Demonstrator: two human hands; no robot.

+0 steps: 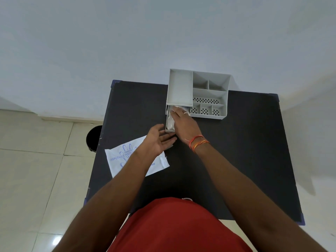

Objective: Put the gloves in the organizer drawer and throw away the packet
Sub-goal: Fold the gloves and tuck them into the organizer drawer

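A grey desk organizer (209,91) stands at the table's far edge, its small drawer (170,130) pulled out toward me. Clear plastic gloves (170,122) lie bunched inside the drawer. My right hand (183,124) rests flat on top of them, fingers reaching into the drawer. My left hand (159,140) hovers palm up and empty at the drawer's front left corner, fingers apart. The white glove packet (120,159), printed in blue, lies flat on the table to the left, partly under my left forearm.
The black table (245,160) carries the organizer and the packet. A black round bin (94,138) stands on the tiled floor just left of the table. A white wall rises behind the table.
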